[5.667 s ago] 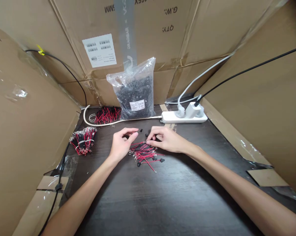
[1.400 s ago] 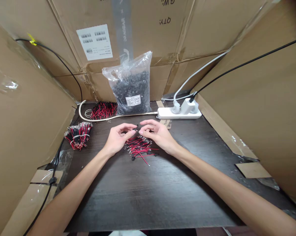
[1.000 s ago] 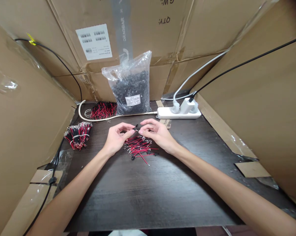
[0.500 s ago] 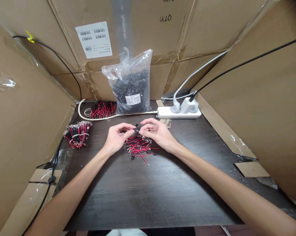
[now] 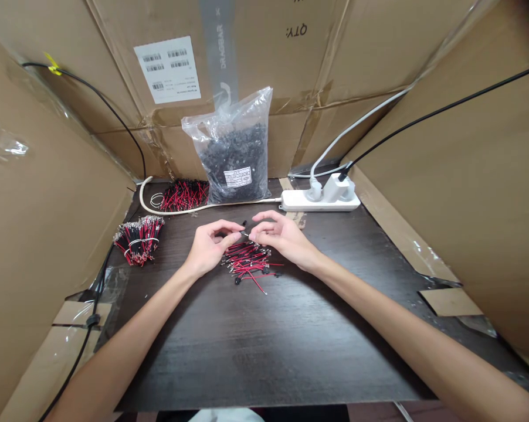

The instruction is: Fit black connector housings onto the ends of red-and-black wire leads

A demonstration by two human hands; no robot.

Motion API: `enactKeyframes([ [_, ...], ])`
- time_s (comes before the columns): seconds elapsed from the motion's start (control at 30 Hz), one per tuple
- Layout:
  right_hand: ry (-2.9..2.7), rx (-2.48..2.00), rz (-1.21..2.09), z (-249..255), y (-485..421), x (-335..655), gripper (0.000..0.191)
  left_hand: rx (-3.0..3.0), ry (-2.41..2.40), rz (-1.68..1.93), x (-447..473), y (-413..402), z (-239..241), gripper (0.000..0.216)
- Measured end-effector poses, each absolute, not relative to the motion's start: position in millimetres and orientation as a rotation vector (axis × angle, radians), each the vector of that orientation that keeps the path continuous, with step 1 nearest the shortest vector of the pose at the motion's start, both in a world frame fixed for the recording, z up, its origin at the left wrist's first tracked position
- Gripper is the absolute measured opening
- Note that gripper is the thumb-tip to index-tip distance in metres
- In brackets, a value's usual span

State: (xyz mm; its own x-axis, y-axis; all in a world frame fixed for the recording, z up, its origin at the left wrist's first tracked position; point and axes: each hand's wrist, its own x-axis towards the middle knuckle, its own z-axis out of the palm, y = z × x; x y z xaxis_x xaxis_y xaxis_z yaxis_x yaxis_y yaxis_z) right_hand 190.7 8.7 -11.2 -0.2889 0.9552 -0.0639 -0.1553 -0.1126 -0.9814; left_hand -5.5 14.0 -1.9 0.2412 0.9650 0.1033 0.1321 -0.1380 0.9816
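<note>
My left hand [image 5: 209, 247] is closed in a pinch, thumb against forefinger; whatever small piece it grips is mostly hidden. Opposite it, my right hand [image 5: 282, 239] pinches a thin wire [image 5: 246, 234] whose shiny end shows in the narrow gap between both sets of fingertips. Just behind the fingertips is a small black part [image 5: 244, 223]; I cannot tell whether it is touched. Below both hands lies a loose pile of short red and black wires [image 5: 249, 261] with metal ends. Small black parts [image 5: 237, 281] sit at the pile's near edge.
A clear bag [image 5: 233, 146] of black parts leans on the cardboard back wall. Left of it lie more red-black wires [image 5: 185, 195], and a tied wire bundle [image 5: 140, 240] stands nearer. A white power strip [image 5: 319, 200] sits at back right. Cardboard walls enclose the dark table [image 5: 264, 351].
Both hands stay almost in place. The fingertips and the wire end between them have shifted only very slightly; the pile is unchanged.
</note>
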Motion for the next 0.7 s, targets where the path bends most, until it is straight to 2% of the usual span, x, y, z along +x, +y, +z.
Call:
enactKeyframes([
  [0.7,-1.247,-1.002,1.539,-13.4,10.1,192.2,0.056,1.504,1.133,1.013,-2.9,10.2,1.3,0.025],
])
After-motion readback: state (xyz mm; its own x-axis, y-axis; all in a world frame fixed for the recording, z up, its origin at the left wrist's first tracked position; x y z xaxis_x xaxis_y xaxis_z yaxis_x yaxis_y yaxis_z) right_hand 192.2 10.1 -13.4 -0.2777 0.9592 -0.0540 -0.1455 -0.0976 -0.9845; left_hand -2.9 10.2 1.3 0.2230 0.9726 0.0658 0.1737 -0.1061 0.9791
